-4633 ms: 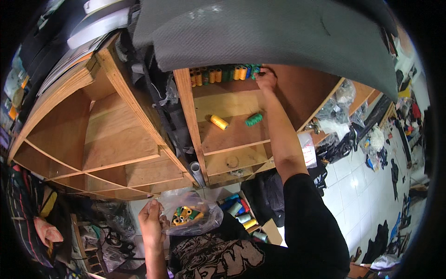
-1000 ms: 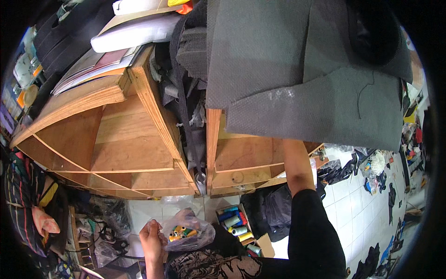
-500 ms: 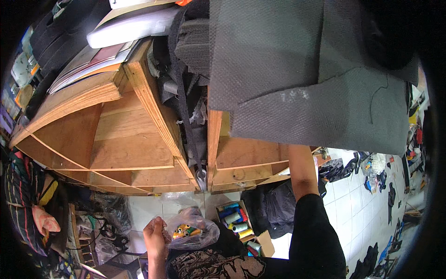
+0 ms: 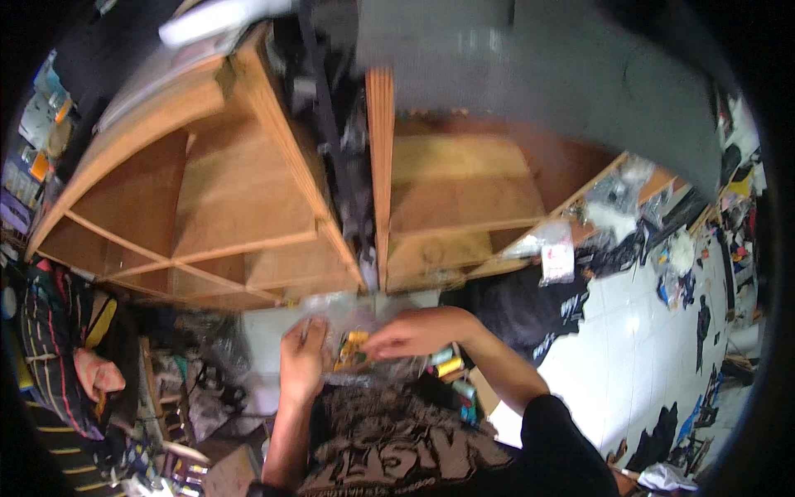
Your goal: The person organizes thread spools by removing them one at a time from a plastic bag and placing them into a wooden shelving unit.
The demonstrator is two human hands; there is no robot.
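Observation:
A clear plastic bag [image 4: 339,319] with small yellow-orange pieces [image 4: 351,349] inside hangs in front of my body. My left hand [image 4: 303,352] pinches the bag's edge with its fingers closed. My right hand [image 4: 418,333] reaches across to the bag from the right, fingers stretched out beside the yellow-orange pieces. Those fingertips are blurred, and I see nothing held in them. What exactly the pieces are is too small and smeared to make out.
Wooden shelf units [image 4: 232,199] stand ahead, with grey fabric [image 4: 580,91] over the right one. Behind my right forearm are several thread cones [image 4: 448,366]. Dark cloth [image 4: 513,311] and a plastic packet [image 4: 557,263] lie at right. Striped fabric [image 4: 54,348] hangs at left.
My right hand has come down from under the grey fabric at the shelf to the bag. My left hand and the bag appear higher in view. The view has shifted and blurred.

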